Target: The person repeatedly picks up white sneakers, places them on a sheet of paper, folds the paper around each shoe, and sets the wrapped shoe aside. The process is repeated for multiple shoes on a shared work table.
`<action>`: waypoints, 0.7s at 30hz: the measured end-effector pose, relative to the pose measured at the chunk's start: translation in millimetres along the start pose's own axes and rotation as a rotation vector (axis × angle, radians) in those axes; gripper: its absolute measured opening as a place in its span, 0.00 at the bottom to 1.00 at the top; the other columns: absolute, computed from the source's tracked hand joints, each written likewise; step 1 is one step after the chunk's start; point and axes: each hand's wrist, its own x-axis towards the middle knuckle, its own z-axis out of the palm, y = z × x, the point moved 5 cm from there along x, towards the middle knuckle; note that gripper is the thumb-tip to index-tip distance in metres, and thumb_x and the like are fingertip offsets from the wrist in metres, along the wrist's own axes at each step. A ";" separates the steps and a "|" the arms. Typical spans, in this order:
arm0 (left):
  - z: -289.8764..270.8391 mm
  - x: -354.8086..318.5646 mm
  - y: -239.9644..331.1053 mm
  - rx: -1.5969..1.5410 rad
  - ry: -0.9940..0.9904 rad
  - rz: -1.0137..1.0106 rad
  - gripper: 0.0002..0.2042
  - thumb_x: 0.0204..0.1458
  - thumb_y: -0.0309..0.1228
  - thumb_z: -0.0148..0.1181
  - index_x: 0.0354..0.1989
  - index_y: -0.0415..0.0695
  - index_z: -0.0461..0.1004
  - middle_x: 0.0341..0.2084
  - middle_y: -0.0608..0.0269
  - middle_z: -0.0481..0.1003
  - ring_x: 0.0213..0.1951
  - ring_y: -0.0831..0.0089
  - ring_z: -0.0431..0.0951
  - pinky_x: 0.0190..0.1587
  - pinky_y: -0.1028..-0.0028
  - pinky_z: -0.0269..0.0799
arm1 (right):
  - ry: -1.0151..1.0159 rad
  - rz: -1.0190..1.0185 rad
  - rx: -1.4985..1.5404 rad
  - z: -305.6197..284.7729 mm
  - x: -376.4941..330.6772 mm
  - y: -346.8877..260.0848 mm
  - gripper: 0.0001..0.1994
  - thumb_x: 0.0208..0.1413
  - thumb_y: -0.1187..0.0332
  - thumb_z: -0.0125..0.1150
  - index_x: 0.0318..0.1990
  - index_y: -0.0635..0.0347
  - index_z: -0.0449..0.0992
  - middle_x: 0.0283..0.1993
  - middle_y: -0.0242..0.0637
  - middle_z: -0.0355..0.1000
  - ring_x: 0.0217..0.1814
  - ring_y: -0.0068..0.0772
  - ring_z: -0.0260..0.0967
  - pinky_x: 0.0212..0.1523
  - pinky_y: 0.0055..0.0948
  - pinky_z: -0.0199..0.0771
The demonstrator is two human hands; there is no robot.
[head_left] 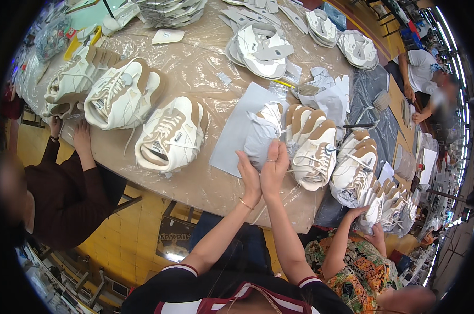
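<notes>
Between my two hands is a crumpled bundle of pale grey tissue paper (pixel 261 137), with a white, ribbed-looking part showing at its top end. My left hand (pixel 249 175) presses the near left side of the bundle. Against its near right side, my right hand (pixel 274 170) is closed, with a ring on one finger. The wrists nearly touch. Under the bundle lies a flat grey-blue sheet of paper (pixel 227 141). What sits inside the tissue is hidden. Just right of my hands stands a row of white and tan sneakers (pixel 316 157).
A laced sneaker (pixel 172 137) stands to the left, with more sneakers (pixel 123 94) beyond. Stacked white uppers (pixel 260 49) and loose paper (pixel 326 91) lie farther back on the plastic-covered table (pixel 195 68). Co-workers' hands (pixel 81 138) are at the left, others (pixel 374 235) at the right.
</notes>
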 end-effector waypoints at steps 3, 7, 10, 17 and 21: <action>-12.4 17.2 -15.2 0.091 0.036 0.053 0.31 0.67 0.50 0.34 0.39 0.27 0.70 0.39 0.54 0.74 0.40 0.70 0.70 0.44 0.70 0.65 | 0.003 -0.019 0.070 7.6 -10.3 4.7 0.19 0.66 0.57 0.50 0.35 0.67 0.70 0.28 0.39 0.69 0.31 0.28 0.63 0.34 0.32 0.65; -24.8 30.2 -32.3 0.563 0.224 0.427 0.25 0.67 0.48 0.37 0.43 0.32 0.67 0.34 0.59 0.73 0.36 0.71 0.70 0.41 0.70 0.67 | 0.005 -0.147 -0.102 20.1 -16.6 9.7 0.19 0.65 0.57 0.51 0.30 0.66 0.67 0.25 0.39 0.63 0.28 0.33 0.59 0.30 0.32 0.61; -35.0 43.0 -49.4 0.577 0.185 0.303 0.24 0.67 0.44 0.37 0.44 0.31 0.68 0.36 0.58 0.74 0.38 0.69 0.71 0.42 0.68 0.67 | -0.022 -0.230 -0.211 22.3 -10.9 14.4 0.17 0.62 0.59 0.55 0.30 0.66 0.68 0.26 0.50 0.67 0.27 0.50 0.64 0.30 0.41 0.65; -40.1 23.5 0.2 0.244 0.102 0.181 0.17 0.64 0.35 0.48 0.53 0.33 0.66 0.47 0.52 0.70 0.51 0.63 0.69 0.56 0.64 0.63 | 0.049 -0.354 -0.325 0.0 -5.3 16.2 0.16 0.62 0.62 0.55 0.26 0.65 0.67 0.21 0.50 0.63 0.22 0.53 0.61 0.24 0.40 0.62; -10.8 -8.4 59.9 0.681 0.060 0.750 0.15 0.60 0.30 0.54 0.53 0.37 0.70 0.52 0.49 0.71 0.56 0.59 0.70 0.61 0.62 0.61 | 0.069 -0.387 -0.272 -2.7 -10.8 13.1 0.16 0.62 0.62 0.55 0.26 0.65 0.67 0.21 0.50 0.62 0.21 0.50 0.59 0.24 0.39 0.60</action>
